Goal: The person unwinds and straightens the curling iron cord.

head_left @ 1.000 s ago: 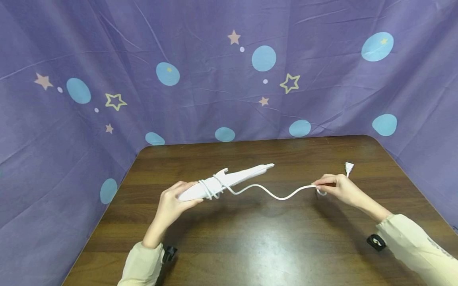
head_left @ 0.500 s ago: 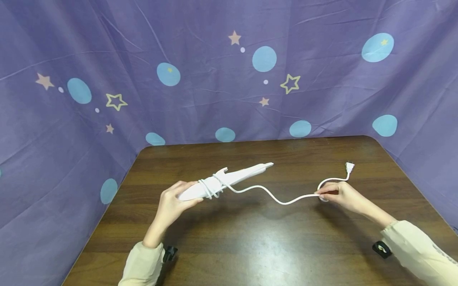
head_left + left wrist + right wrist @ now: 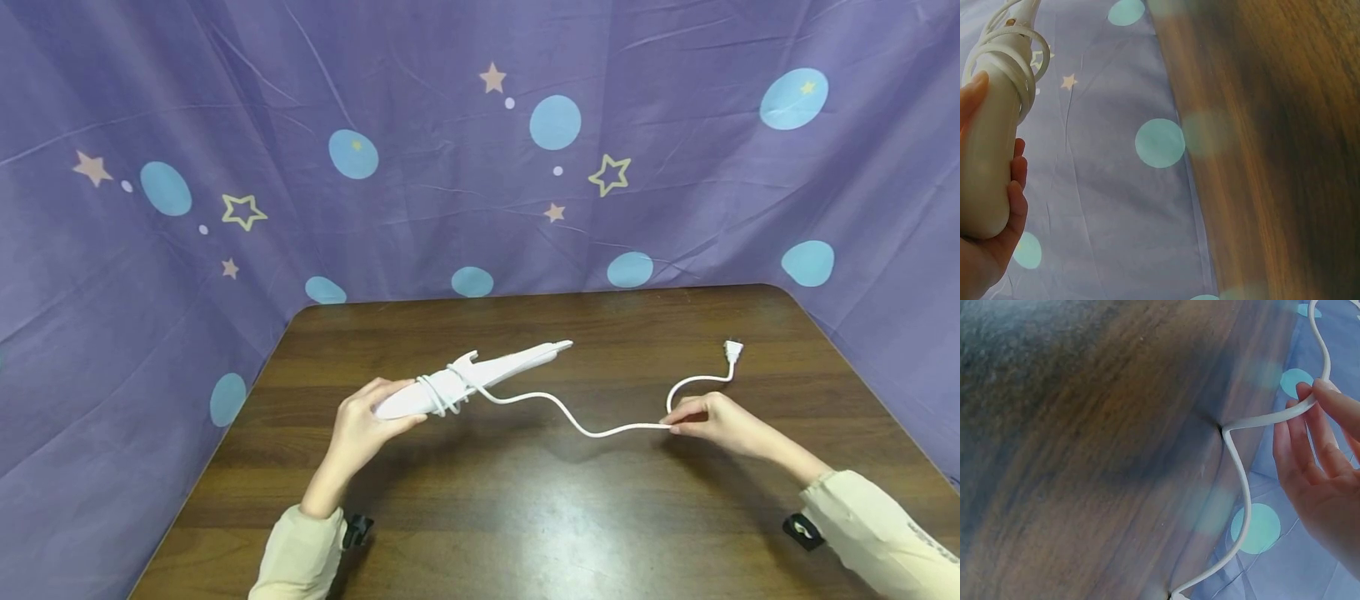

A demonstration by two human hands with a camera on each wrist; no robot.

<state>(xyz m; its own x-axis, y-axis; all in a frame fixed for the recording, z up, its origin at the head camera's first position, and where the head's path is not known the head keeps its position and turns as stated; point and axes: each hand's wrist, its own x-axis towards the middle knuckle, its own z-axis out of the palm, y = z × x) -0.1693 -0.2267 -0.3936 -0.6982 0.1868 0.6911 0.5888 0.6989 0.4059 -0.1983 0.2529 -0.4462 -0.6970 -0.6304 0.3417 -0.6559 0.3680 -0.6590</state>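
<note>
My left hand point(image 3: 360, 425) grips the rounded handle end of a white curling iron point(image 3: 468, 380), held tilted above the brown table point(image 3: 525, 500). In the left wrist view the handle point(image 3: 988, 162) lies in my palm, with white cord coiled around it point(image 3: 1013, 69). The loose white cord point(image 3: 577, 425) runs right from the coils to my right hand point(image 3: 708, 421), which pinches it between thumb and fingertips just above the table. Past that hand the cord loops up to the plug point(image 3: 732, 351), lying on the table. The right wrist view shows the wavy cord point(image 3: 1241, 481) pinched at my fingertips point(image 3: 1310, 400).
A purple cloth point(image 3: 480, 150) with blue dots and stars hangs behind and drapes down both sides of the table. Small black clips sit at the near edge by the left sleeve point(image 3: 358, 528) and the right sleeve point(image 3: 804, 527).
My right hand has slid down and slightly toward me along the cord, letting more cord loop out toward the plug. The left hand and curling iron have stayed put.
</note>
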